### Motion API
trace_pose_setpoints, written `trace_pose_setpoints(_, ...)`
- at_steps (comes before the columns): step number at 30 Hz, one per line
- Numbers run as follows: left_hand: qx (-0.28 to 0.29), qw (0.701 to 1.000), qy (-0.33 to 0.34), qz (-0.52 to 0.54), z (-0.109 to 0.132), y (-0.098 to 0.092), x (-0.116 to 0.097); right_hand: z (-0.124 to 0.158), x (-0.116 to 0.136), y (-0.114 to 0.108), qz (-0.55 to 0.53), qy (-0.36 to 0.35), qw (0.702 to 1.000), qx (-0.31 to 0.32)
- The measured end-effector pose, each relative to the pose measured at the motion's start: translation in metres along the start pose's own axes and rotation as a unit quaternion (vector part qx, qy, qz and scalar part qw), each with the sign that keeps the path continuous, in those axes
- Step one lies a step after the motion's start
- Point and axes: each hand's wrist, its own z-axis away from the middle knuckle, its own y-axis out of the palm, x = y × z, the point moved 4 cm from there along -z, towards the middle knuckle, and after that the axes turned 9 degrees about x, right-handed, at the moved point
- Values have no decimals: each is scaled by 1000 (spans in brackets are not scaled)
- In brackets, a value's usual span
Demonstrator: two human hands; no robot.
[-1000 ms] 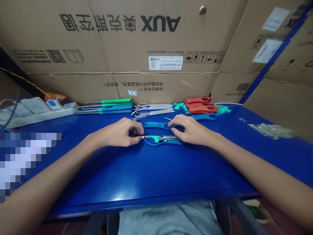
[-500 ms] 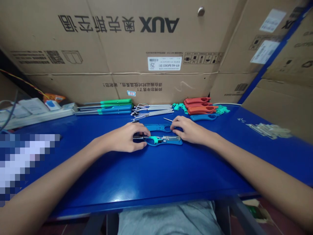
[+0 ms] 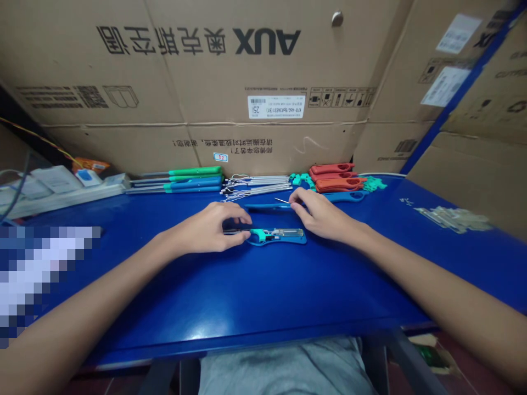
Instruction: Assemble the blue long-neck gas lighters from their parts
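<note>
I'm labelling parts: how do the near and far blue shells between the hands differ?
The near shell lies open side up; the far shell appears edge-on at the right hand. The near shell shows a green piece inside; the far shell's inside is hidden. Both are blue.

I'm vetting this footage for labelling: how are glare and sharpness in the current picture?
Head view: pale glare on the blue table near its front edge. Head view: AUX lettering on the cardboard reads clearly, smallest print doesn't. Head view: parts in the open blue handle look soft. Head view: coarse pixel blocks cover part of the left side.
</note>
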Motion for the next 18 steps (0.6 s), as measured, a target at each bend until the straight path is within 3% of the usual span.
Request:
trace_pose_setpoints(6,-169,982,0,-79,4,-10,2,-3,0,-6,-201,18,977,-75)
trace_pose_setpoints(10,-237,964,3,-123,7,-16,2,-5,-1,-6,-306,17,949,-70)
trace_pose_setpoints(18,-213,973,-41,-80,6,-15,4,-4,-3,-8,-392,34,917,-68)
